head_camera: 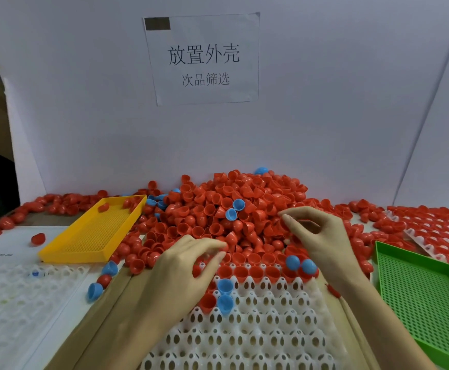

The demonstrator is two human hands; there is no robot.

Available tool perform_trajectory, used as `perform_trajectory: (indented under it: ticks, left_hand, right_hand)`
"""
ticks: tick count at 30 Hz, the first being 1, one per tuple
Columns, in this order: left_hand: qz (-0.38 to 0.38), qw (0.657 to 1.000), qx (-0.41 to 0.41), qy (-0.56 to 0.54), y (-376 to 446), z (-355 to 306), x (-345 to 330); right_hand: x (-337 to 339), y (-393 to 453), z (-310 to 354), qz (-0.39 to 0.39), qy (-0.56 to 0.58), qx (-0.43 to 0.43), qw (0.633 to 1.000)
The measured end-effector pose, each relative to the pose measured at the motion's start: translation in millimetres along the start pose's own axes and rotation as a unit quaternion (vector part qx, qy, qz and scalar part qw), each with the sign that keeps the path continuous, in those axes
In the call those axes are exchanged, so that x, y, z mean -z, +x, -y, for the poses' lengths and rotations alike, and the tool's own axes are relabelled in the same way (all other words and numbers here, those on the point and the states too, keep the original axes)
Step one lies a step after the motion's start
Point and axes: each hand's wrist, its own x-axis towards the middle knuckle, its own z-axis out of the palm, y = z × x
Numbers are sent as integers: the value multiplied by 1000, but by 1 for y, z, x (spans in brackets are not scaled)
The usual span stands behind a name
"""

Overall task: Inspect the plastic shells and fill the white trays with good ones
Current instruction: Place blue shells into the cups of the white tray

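Sign (203, 60) "放置外壳 次品筛选"; L hand (183, 265) & R hand (317, 231) pinch red shells

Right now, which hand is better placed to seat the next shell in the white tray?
Left. The left hand hovers over the tray's filled back row; the right hand is raised over the pile.

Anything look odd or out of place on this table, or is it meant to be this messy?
Mostly the stray colours. A few blue shells sit among the big red pile, and two blue shells lie on the white tray by the left hand. Red shells have also spilled along the table's left edge.
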Motion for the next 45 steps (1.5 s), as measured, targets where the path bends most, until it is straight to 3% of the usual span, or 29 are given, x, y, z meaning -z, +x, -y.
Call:
perform_trajectory:
  ticks: [3,6,10,13,28,34,45]
  left_hand:
    - [30,988,62,-135,0,-7,-2]
    - [87,964,108,-227,-1,-12,-8]
    - [142,901,157,-378,-2,-16,-10]
    - [151,875,170,-427,-1,-16,-9]
    - [108,911,166,-362,1,-13,-12]
    - [150,896,178,-378,0,-14,-11]
    - [100,879,198,-421,1,-11,-11]
  right_hand:
    - [-23,-12,23,124,57,-15,991]
    - [-39,-25,25,182,95,-25,978]
    - [-39,-36,21,185,110,-20,976]
    - [-36,-39,19,160,116,-9,980]
    - [-38,-41,13,102,-28,74,992]
    - [-36,-41,10,101,-37,66,992]
    - [-30,-39,9,71,-11,79,994]
